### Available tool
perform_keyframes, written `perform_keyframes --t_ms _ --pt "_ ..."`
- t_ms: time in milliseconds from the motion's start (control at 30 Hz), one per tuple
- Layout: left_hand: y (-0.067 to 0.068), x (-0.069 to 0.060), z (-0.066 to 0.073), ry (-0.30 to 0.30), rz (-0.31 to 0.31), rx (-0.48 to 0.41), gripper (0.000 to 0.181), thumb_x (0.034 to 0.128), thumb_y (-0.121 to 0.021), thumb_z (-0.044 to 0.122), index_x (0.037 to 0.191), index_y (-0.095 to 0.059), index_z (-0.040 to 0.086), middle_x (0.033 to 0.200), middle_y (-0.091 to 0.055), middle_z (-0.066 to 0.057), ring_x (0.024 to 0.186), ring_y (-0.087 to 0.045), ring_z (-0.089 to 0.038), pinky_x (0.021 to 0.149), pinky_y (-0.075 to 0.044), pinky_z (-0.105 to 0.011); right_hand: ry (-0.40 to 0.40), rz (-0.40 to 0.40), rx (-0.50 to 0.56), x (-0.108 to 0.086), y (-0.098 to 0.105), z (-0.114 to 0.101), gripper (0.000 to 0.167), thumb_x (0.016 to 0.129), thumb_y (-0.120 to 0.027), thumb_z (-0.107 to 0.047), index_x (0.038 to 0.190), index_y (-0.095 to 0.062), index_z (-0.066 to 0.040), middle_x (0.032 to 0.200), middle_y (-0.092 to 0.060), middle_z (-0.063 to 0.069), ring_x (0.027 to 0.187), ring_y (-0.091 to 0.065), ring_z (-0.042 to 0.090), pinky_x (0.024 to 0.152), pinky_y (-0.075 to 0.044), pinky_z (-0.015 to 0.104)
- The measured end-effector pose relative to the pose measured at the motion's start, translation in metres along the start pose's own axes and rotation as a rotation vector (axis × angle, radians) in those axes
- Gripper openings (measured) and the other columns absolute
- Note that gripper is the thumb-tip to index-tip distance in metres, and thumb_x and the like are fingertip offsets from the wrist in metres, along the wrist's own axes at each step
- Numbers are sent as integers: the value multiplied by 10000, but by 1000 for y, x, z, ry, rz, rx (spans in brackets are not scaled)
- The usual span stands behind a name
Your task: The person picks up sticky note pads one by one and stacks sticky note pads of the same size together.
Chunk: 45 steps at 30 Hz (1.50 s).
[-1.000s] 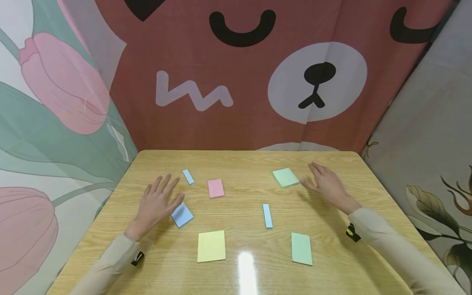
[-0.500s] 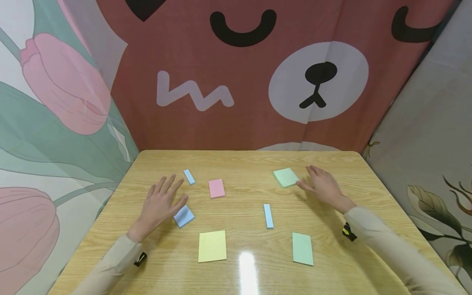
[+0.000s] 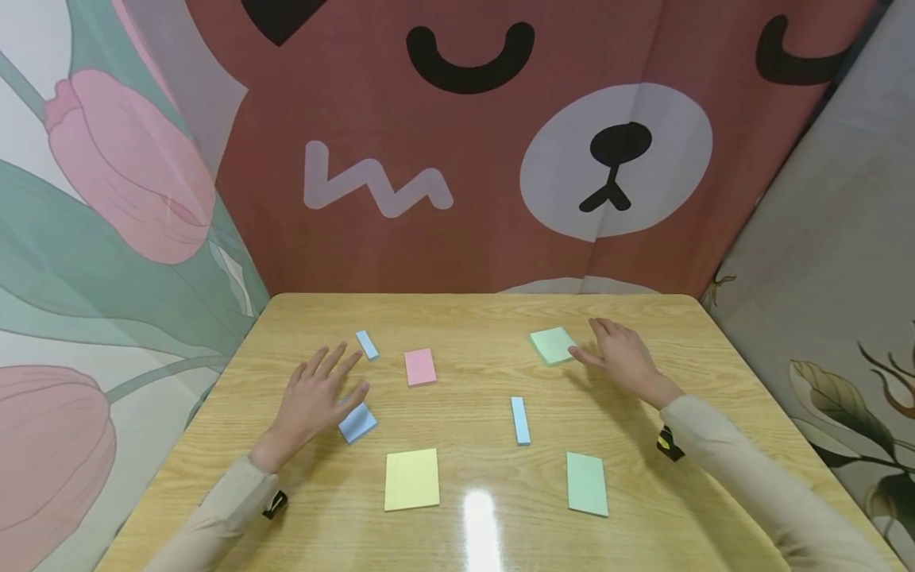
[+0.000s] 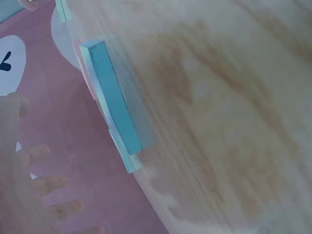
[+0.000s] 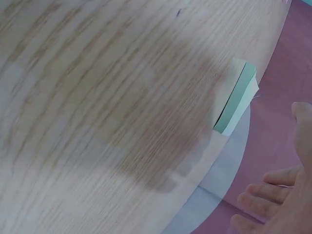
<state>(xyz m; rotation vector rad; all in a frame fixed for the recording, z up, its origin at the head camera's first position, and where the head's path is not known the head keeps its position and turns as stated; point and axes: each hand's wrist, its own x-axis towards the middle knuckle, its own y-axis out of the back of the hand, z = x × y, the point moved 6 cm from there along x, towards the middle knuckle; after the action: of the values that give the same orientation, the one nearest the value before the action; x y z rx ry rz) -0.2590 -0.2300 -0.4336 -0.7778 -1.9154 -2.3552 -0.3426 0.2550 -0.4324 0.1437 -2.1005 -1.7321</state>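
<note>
My left hand point(image 3: 312, 405) hovers with spread fingers above a blue sticky note pad point(image 3: 358, 423), partly covering it in the head view. In the left wrist view that blue pad point(image 4: 113, 97) stands apart from the fingers. Over on the right, my right hand point(image 3: 624, 357) hangs beside a light green sticky note pad point(image 3: 551, 345), its thumb overlapping the pad's corner in the head view. The right wrist view shows a gap between this green pad point(image 5: 236, 100) and the fingers. Neither hand holds anything.
A narrow blue pad point(image 3: 368, 345) and a pink pad point(image 3: 420, 367) lie toward the back left. Nearer are a yellow pad point(image 3: 411, 480), another narrow blue pad point(image 3: 520, 421) and a second green pad point(image 3: 587, 484). A printed cloth point(image 3: 465, 254) hangs behind the wooden table point(image 3: 472, 318).
Both hands have drifted slightly inward: the left one to the right and a little nearer, the right one leftward toward the green pad. The pads have stayed in place.
</note>
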Motion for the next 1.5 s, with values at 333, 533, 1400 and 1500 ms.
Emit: perform_keyframes --t_ms 333,533,1400,1500 --pt "6 1 6 -93 123 -22 559 906 -626 421 1362 -602 98 1448 -490 -188 1292 -451 -442 967 -389 -639 13 -20 -9 7 -8 -8 803 963 -573 -521 1401 -423 136 1374 -474 338 1246 -459 502 1008 -367 618" --pt "6 -1 10 -97 109 -56 538 909 -625 410 1349 -612 101 1430 -508 -189 1287 -458 -451 961 -388 -654 33 -13 -28 10 -9 -15 785 958 -594 -502 1373 -451 148 1337 -504 340 1213 -493 497 984 -398 610" --pt "-1 -8 40 -178 -22 -29 609 907 -613 512 1387 -575 139 1427 -506 -157 1278 -471 -428 986 -387 -635 -52 -127 21 23 -34 -19 833 943 -590 -543 1389 -436 144 1362 -480 343 1206 -489 506 965 -402 629" --pt "-2 -10 45 -194 -35 -23 619 906 -609 526 1388 -575 139 1423 -510 -159 1284 -467 -420 990 -386 -631 -62 -138 27 24 -37 -18 841 944 -584 -545 1394 -425 148 1366 -472 346 1209 -482 512 962 -401 635"
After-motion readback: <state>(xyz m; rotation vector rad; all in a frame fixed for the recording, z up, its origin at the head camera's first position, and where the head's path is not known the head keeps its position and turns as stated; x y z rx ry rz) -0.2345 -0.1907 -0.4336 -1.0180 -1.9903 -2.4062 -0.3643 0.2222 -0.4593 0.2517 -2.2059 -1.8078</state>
